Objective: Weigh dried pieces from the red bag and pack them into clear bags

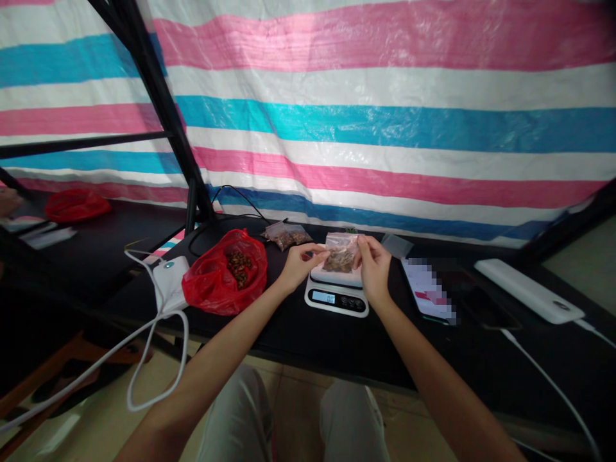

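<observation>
A small clear plastic bag (pixel 339 253) with brown pieces inside is held up just above a white digital scale (pixel 337 294). My left hand (pixel 299 264) pinches the bag's top left edge. My right hand (pixel 373 266) pinches its top right edge. Both hands are closed on the bag. The scale stands on a black table (pixel 298 330), and its display is lit. To the left of the scale lies an open red plastic bag (pixel 225 273) holding more brown pieces.
A filled clear bag (pixel 286 236) lies behind the red bag. A white power bank (pixel 170 282) with white cables sits left; another white device (pixel 528 290) sits right. A phone (pixel 428 289) lies right of the scale. A striped tarp (pixel 385 115) hangs behind. Another red bag (pixel 74 205) is far left.
</observation>
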Motion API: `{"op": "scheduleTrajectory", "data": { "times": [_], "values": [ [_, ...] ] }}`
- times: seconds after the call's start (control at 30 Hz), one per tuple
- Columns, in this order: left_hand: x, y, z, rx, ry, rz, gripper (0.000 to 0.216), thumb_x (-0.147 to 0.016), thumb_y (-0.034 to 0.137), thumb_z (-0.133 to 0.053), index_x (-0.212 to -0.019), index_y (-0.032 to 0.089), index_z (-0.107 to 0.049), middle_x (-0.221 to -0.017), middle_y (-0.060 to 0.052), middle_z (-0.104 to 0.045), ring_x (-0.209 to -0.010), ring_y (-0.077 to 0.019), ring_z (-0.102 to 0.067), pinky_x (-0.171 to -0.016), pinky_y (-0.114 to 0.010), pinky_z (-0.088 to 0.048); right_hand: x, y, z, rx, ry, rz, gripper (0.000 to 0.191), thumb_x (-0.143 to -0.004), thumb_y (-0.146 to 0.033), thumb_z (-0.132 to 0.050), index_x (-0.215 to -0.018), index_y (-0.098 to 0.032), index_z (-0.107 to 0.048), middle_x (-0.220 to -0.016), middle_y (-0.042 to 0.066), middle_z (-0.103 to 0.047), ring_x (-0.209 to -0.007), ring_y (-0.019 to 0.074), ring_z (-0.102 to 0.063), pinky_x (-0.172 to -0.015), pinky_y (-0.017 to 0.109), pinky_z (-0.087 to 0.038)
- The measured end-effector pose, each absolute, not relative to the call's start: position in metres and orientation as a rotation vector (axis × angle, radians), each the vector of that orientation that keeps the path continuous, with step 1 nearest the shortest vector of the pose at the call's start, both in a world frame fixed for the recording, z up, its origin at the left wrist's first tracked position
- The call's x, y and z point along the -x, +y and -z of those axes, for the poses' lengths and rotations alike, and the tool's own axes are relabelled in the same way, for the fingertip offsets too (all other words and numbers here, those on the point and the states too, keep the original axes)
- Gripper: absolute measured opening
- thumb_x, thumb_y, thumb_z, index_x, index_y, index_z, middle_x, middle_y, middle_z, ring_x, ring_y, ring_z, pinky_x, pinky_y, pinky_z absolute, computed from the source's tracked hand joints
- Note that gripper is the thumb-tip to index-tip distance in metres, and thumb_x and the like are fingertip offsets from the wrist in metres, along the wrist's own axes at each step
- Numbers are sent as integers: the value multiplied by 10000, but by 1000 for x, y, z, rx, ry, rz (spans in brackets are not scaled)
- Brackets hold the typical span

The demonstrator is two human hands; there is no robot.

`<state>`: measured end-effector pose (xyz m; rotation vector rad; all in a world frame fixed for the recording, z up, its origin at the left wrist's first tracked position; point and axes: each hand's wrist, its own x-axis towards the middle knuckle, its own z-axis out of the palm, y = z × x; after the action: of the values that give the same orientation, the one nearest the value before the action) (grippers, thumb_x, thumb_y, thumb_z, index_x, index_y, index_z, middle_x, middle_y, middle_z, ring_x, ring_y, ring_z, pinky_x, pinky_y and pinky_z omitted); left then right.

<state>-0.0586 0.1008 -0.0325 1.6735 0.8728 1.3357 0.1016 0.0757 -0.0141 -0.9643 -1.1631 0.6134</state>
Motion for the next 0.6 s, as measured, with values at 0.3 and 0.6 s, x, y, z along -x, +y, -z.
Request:
{"op": "scheduleTrajectory", "data": {
  "times": [0.3,0.6],
  "values": [
    [55,104,43,-1664,865,-1299,376,-632,350,-722,-936,143,-641,-827,-44,-668,-743,-149,-619,-551,-196,-466,-105,85,17,937,-1264,-751,339,-815,-508,-486,-849,-187,-589,-461,-47,-544,-374,119,-498,-431,246,-417],
    [92,133,43,-1642,1678,-1428,403,-789,338,-577,-1153,171,-532,-863,-69,-680,-788,-203,-640,-637,-279,-482,-188,98,18,1725,-1611,342,331,-835,-233,-456,-1145,-178,-557,-1075,116,-627,-913,242,-581,-782,382,-397]
  ]
}}
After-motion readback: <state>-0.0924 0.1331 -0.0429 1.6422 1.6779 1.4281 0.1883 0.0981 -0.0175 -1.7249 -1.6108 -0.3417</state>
